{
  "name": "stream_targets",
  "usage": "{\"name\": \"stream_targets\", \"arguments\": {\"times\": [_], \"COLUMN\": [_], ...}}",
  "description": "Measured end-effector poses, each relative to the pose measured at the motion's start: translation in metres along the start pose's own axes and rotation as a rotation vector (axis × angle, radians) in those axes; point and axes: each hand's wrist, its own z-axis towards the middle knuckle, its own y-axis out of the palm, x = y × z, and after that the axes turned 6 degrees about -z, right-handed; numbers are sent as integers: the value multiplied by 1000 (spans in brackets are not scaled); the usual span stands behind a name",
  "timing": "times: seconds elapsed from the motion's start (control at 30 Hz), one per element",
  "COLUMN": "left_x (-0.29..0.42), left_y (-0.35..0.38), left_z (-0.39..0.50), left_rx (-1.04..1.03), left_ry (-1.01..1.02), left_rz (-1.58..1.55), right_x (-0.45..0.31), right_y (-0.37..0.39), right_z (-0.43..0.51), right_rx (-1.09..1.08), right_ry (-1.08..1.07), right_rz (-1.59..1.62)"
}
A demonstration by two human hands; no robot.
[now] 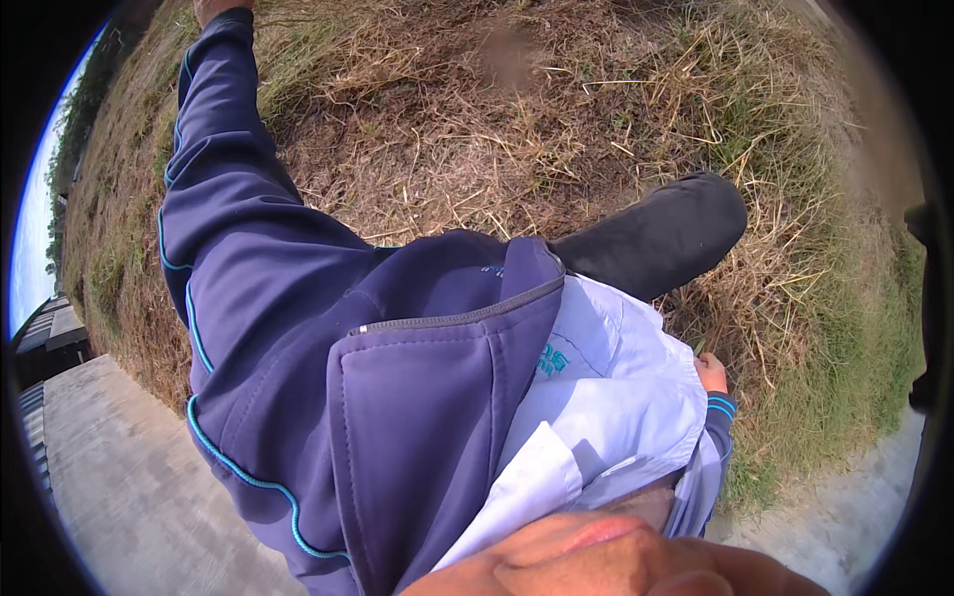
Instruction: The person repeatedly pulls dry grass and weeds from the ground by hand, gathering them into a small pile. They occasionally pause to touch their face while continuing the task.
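Observation:
My left arm, in a navy jacket sleeve point(223, 149) with turquoise piping, stretches away to the upper left. Only the wrist and part of my left hand point(218, 6) show at the top edge; its fingers are cut off. At the right, close by my body, my right hand point(713, 372) peeks out beyond a white shirt point(618, 357). Its fingers look bent, but the shirt hides part of it, and I cannot tell whether it holds anything. Dry cut grass point(477, 164) over brown soil lies before me. One leg in dark trousers point(663, 231) reaches forward over it.
Taller green grass point(842, 357) borders the right side. Pale concrete point(134, 462) runs along the lower left, with more concrete point(820, 514) at the lower right. Low roofed structures point(56, 328) and trees point(71, 141) stand at the far left. My open jacket point(425, 417) fills the middle.

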Motion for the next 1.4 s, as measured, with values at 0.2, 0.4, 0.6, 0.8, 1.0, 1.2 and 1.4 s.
{"name": "stream_targets", "arguments": {"times": [0.2,0.4,0.6,0.8,1.0,1.2,1.4], "left_x": [28,337,593,769,909,1036,1051], "left_y": [148,187,43,-108,-233,-325,-272], "left_z": [-91,-129,-30,55,40,-58,-92], "left_rx": [-1271,-1681,-1429,-809,-350,-307,-691], "left_ry": [-146,303,652,1447,1288,1701,1782], "left_rz": [109,-412,-1110,-878,-1373,-1292,-882], "right_x": [-76,-135,-141,-123,-103,-67,-29], "right_y": [-35,-99,-138,-139,-146,-154,-160], "right_z": [-47,-123,-158,-105,-68,-72,-77], "right_rx": [40,270,735,1052,974,850,721], "right_ry": [-39,-192,-137,-172,-294,-356,-232], "right_rz": [-56,281,188,311,412,815,915]}}
